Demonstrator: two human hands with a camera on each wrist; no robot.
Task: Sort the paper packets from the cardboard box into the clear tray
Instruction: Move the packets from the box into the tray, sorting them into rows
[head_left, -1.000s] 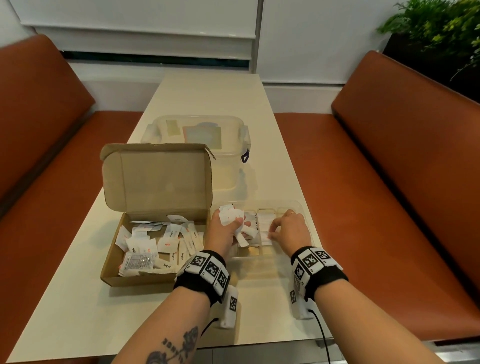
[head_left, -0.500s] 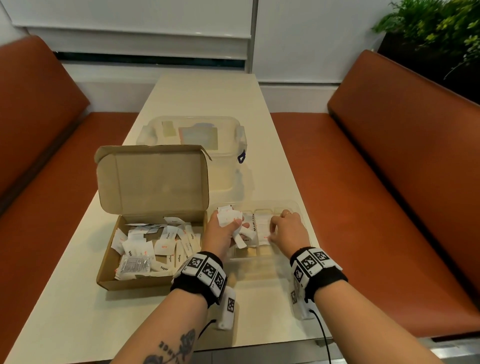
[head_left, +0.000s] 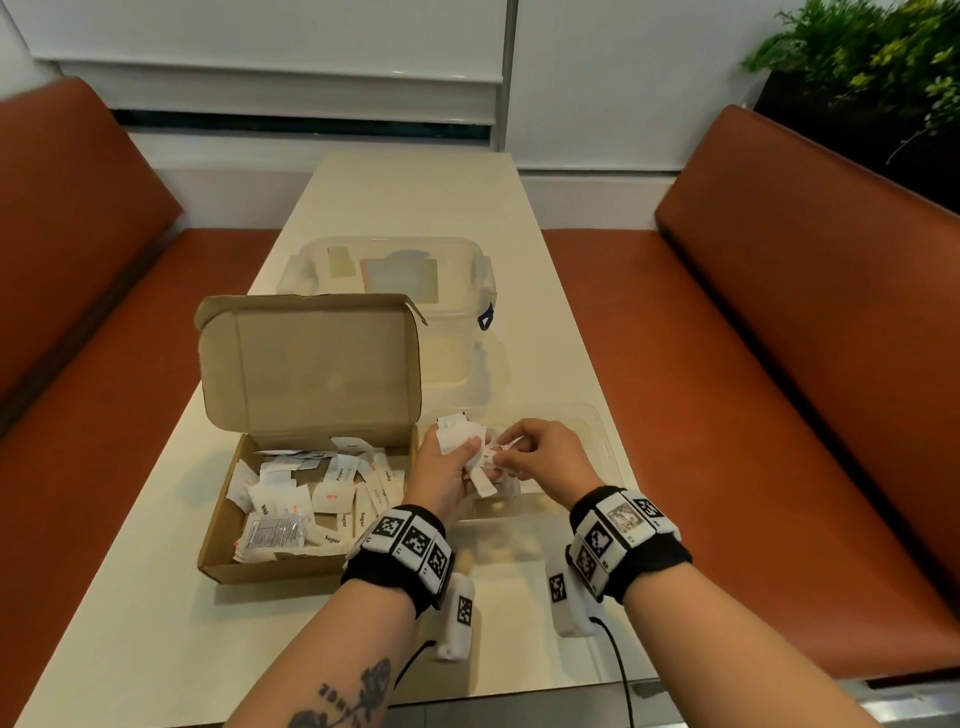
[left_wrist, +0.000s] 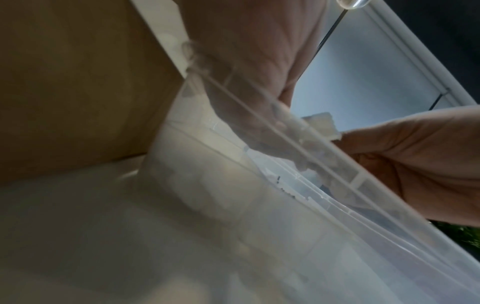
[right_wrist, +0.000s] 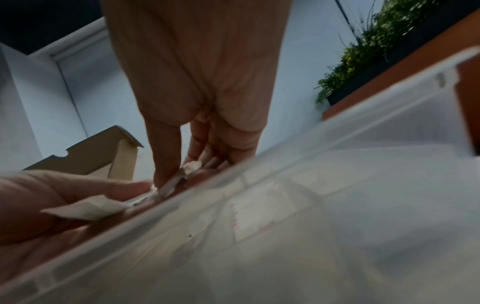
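A: How was the head view lit?

B: Evenly and softly. The table showed faint shadows beside the cardboard box. Straight lines bowed toward the frame edges.

A: And the 2 wrist views?

B: Dimmer, heavily blurred. The clear tray wall filled the foreground out of focus. The left hand appeared backlit against a bright blind.

We cannot read the print on the packets in the left hand, too small; the right hand hides the clear tray compartments beneath it; both wrist views blur the tray wall; the cardboard box lid masks the lidded plastic container.
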